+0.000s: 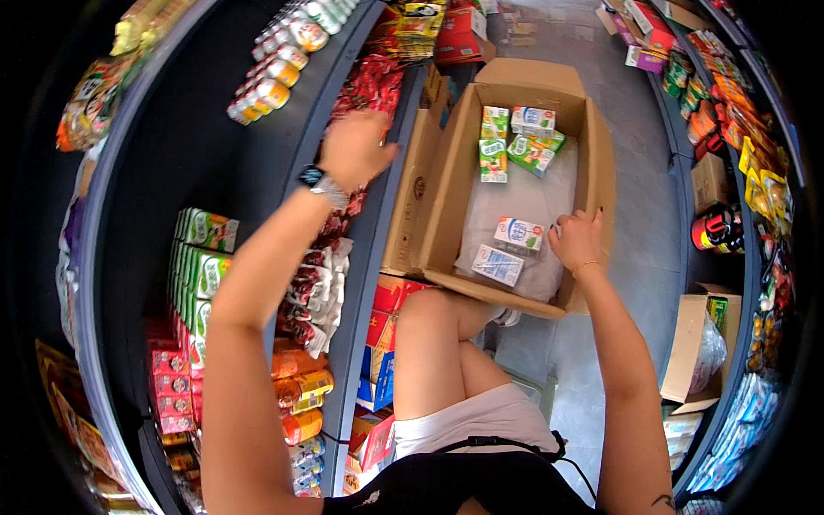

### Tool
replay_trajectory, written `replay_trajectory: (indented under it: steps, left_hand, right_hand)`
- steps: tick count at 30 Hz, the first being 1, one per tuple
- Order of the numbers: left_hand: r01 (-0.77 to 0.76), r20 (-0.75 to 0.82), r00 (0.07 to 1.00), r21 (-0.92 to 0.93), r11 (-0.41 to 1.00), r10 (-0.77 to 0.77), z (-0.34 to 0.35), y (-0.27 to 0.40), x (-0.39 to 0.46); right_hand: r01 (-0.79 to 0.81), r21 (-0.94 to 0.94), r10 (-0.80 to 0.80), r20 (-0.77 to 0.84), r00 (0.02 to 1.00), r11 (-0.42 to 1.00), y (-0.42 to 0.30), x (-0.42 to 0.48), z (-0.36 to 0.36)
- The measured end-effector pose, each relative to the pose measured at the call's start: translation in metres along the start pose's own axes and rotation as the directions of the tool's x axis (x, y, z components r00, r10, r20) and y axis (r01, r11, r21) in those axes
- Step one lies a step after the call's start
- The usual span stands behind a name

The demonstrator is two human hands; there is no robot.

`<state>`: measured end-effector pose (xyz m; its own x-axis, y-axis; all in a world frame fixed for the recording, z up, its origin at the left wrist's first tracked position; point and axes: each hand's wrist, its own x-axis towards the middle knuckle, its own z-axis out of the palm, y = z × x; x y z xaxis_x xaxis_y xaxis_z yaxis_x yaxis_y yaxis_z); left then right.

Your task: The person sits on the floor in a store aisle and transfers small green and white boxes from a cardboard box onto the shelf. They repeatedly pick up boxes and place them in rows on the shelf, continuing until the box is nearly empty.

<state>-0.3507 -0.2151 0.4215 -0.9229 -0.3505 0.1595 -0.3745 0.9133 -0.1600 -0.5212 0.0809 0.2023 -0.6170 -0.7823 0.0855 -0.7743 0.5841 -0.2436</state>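
An uncovered cardboard box (444,193) lies before my legs. Inside, on a pale plastic liner (521,190), are several green-and-white drink cartons (494,159), a white-and-blue carton (533,120) at the far end, and two more white cartons (497,264) at the near end. My right hand (578,238) is at the box's right wall with its fingers apart, beside the near white cartons, holding nothing that I can see. Blurred, my left hand (357,151) hovers over the left shelf near red snack packets (373,87). Its fingertips are hidden, so any hold is unclear.
The left shelving (322,129) carries cans (273,80), stacked green cartons (209,273), red cartons (172,393) and orange bottles (302,386). Boxes (386,322) stand beneath it. Across the grey floor (637,161), the right shelving (676,187) holds bagged snacks (766,187) and an uncovered carton (692,354).
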Motion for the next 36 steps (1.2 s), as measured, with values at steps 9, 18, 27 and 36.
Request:
replay_trajectory:
  steps: [9, 18, 27, 36]
  left_hand:
    - [-0.081, 0.093, 0.990, -0.233, 0.969, 0.105, 0.230, 0.081, 0.081]
    - [0.037, 0.192, 0.981, -0.032, 0.999, -0.030, 0.270, 0.111, 0.088]
    - [-0.136, 0.117, 0.981, -0.137, 0.981, 0.153, 0.212, 0.126, 0.031]
    - [-0.027, -0.276, 0.956, -0.413, 0.910, -0.097, 0.018, 0.088, -0.069]
  right_hand:
    - [-0.013, 0.059, 0.014, -0.014, 1.000, 0.998, -0.003, 0.003, -0.006]
    - [-0.044, 0.121, 0.049, -0.033, 0.998, 0.992, -0.001, -0.003, 0.002]
    - [-0.025, 0.067, 0.029, -0.046, 0.999, 0.997, -0.002, 0.000, 0.003]
    - [-0.032, -0.085, 0.036, 0.045, 0.998, 0.996, -0.007, 0.003, -0.005]
